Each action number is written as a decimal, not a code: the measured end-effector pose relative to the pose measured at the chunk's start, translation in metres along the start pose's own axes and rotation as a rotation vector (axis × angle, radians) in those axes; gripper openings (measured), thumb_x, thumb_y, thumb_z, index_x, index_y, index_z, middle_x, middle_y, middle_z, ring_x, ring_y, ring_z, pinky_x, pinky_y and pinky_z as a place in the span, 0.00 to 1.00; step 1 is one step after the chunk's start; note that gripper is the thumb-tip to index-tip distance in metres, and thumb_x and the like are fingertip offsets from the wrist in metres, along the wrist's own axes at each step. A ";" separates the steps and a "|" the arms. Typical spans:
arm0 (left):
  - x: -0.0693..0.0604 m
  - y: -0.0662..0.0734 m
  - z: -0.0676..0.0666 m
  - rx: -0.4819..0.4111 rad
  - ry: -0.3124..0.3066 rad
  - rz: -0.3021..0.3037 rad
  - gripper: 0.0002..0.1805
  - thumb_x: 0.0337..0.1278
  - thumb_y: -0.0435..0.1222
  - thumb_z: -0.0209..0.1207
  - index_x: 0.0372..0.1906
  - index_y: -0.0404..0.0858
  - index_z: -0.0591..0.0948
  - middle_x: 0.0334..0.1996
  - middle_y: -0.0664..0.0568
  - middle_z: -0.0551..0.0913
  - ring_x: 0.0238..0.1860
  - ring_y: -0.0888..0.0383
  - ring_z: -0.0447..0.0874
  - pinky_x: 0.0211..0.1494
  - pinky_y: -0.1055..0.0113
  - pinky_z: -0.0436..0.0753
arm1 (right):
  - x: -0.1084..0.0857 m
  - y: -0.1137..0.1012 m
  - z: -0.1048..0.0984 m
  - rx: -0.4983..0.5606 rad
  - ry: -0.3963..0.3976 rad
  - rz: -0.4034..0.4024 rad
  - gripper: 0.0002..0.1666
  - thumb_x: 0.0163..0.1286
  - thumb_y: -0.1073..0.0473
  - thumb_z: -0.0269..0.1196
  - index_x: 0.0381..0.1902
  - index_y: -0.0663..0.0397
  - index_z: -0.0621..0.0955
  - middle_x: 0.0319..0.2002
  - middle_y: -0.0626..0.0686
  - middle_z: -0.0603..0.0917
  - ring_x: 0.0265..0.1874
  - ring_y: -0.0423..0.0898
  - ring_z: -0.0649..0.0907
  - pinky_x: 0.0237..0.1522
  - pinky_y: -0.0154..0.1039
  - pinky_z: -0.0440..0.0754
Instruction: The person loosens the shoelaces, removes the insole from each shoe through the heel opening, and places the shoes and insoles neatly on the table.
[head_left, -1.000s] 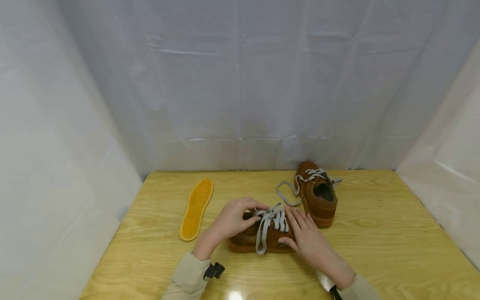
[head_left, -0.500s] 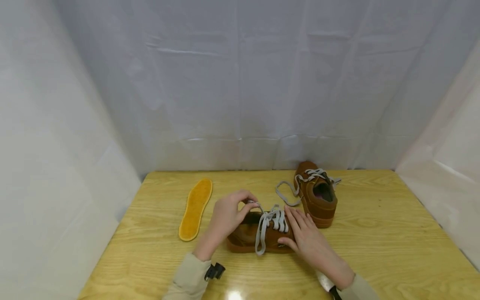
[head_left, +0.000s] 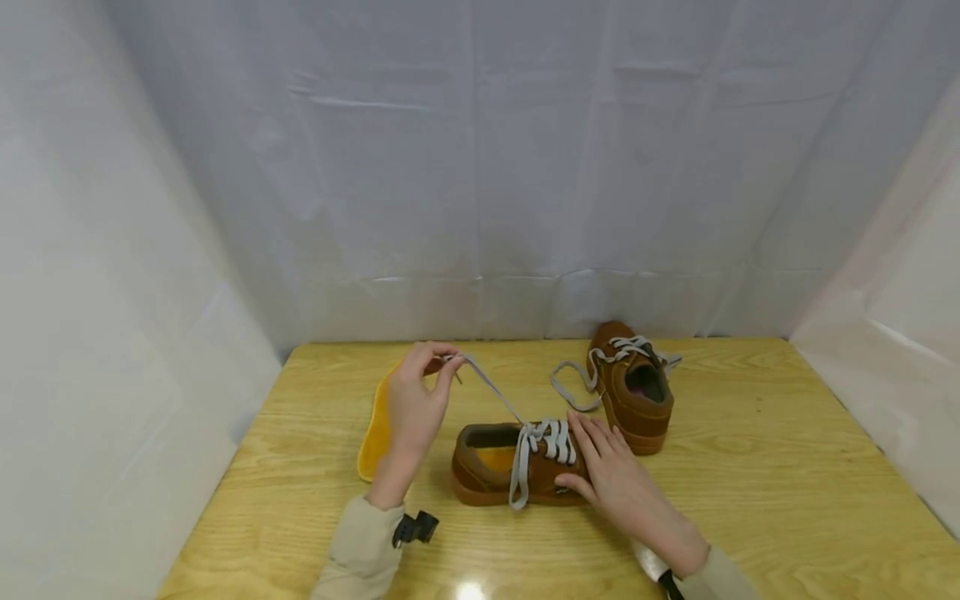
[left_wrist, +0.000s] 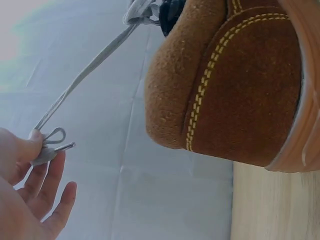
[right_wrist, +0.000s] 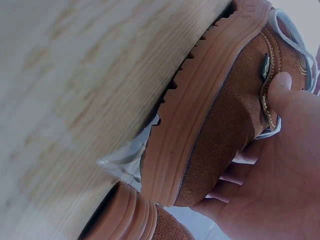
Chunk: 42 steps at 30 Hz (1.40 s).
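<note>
Past the heel of the near shoe (head_left: 497, 485), the left grip (head_left: 416, 402) pinches its taut lace (left_wrist: 86, 73); the right grip (head_left: 618, 479) holds the toe (right_wrist: 207, 175). A slow, even pull seems best, the toe pressed to the bench (head_left: 757, 467).

beige slvs (head_left: 362, 542), blk l wrist cam (head_left: 416, 528), blk r wrist strap (head_left: 670, 584)

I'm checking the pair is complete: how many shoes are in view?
2: the near shoe, under the right hand, and the far shoe, behind it to the right on the table.
</note>
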<state>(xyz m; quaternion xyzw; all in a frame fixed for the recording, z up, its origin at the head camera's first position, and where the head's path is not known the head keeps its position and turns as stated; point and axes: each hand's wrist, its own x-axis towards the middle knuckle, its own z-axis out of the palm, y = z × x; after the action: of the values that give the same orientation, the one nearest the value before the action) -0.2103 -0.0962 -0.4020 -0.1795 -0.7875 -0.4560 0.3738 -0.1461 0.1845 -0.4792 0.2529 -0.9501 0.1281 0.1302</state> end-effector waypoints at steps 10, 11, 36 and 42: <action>-0.007 0.007 0.010 0.012 -0.273 -0.119 0.06 0.67 0.38 0.65 0.43 0.39 0.85 0.33 0.52 0.89 0.29 0.57 0.89 0.29 0.66 0.83 | 0.001 -0.002 -0.001 0.009 -0.005 0.002 0.51 0.71 0.38 0.61 0.78 0.64 0.59 0.73 0.65 0.67 0.70 0.64 0.70 0.67 0.64 0.68; -0.010 0.008 0.013 0.025 -0.330 -0.121 0.07 0.68 0.39 0.65 0.44 0.40 0.86 0.33 0.52 0.89 0.30 0.57 0.89 0.30 0.66 0.83 | 0.001 -0.002 -0.001 0.007 -0.004 0.002 0.51 0.71 0.38 0.61 0.78 0.64 0.59 0.73 0.65 0.67 0.70 0.64 0.70 0.67 0.64 0.68; -0.017 0.011 0.019 0.130 -0.447 0.037 0.04 0.63 0.39 0.66 0.41 0.46 0.87 0.39 0.55 0.87 0.38 0.61 0.86 0.40 0.65 0.86 | -0.001 0.001 0.002 0.002 0.001 0.001 0.52 0.71 0.36 0.61 0.78 0.64 0.59 0.75 0.64 0.65 0.70 0.65 0.69 0.67 0.65 0.67; -0.017 0.012 0.020 0.121 -0.441 0.026 0.05 0.64 0.39 0.67 0.42 0.45 0.86 0.40 0.54 0.86 0.38 0.59 0.86 0.40 0.61 0.86 | -0.001 0.001 0.001 0.002 -0.011 0.007 0.53 0.70 0.36 0.61 0.78 0.64 0.58 0.75 0.64 0.64 0.71 0.64 0.69 0.68 0.65 0.67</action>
<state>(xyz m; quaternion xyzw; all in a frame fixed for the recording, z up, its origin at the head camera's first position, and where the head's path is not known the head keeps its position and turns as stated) -0.2005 -0.0721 -0.4142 -0.2620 -0.8737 -0.3528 0.2085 -0.1460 0.1851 -0.4806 0.2505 -0.9515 0.1280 0.1242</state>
